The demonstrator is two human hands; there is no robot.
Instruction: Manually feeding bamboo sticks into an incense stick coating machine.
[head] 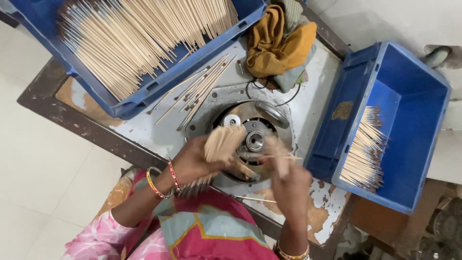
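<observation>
The left hand grips a bundle of sticks pointing up-right toward the round machine opening, while the nearer right hand pinches a single stick lying crosswise

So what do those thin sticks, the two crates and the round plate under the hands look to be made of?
Sticks in the left hand: pale, matte, splinter-thin, probably bamboo or wood. Crates, one at top and one at right: blue moulded plastic, with ribbed walls and a slight sheen. Round plate: grey bare metal, judging by its dull shine and bolt heads. The right hand is blurred.
</observation>
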